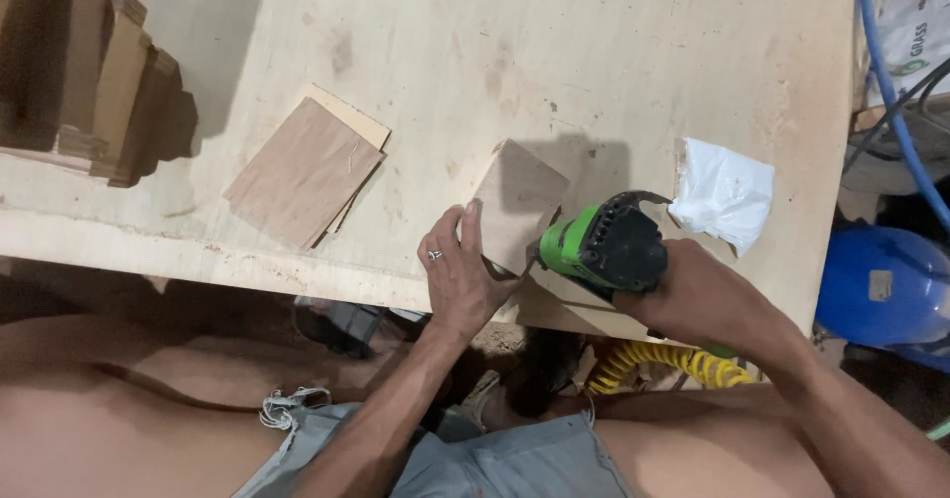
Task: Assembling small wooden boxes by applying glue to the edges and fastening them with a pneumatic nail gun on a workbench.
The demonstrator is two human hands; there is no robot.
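Desk: a wide pale plywood desk point(594, 53), scuffed and stained, its near edge running across the lower half of the view.
Left hand: the left hand point(457, 272) lies flat against the near side of a small wooden board point(515, 206); fingers spread and pressed on it, thumb along its edge, a ring on one finger.
Wooden board: stands on edge near the desk's front edge, at about 6 o'clock from the desk's middle, casting a dark shadow behind it.
Right hand: the right hand point(693, 290) is clenched around the grip of a green and black nail gun point(606, 246), whose nose meets the board's right side.
Hose: a coiled yellow hose point(663, 364) hangs under the tool, below the desk edge.
Stacked boards: two flat brown boards point(307, 172) lie at 9 o'clock from the upright board, well apart from it.
Plastic bag: a crumpled white plastic bag point(724, 193) lies at 3 o'clock, just beside the tool.
Boxes: wooden boxes point(89, 83) sit at the far left, at 10 o'clock.
Room: a blue tank point(881, 285) and a blue pipe point(891, 92) sit off the desk's right end; the floor there is dim.
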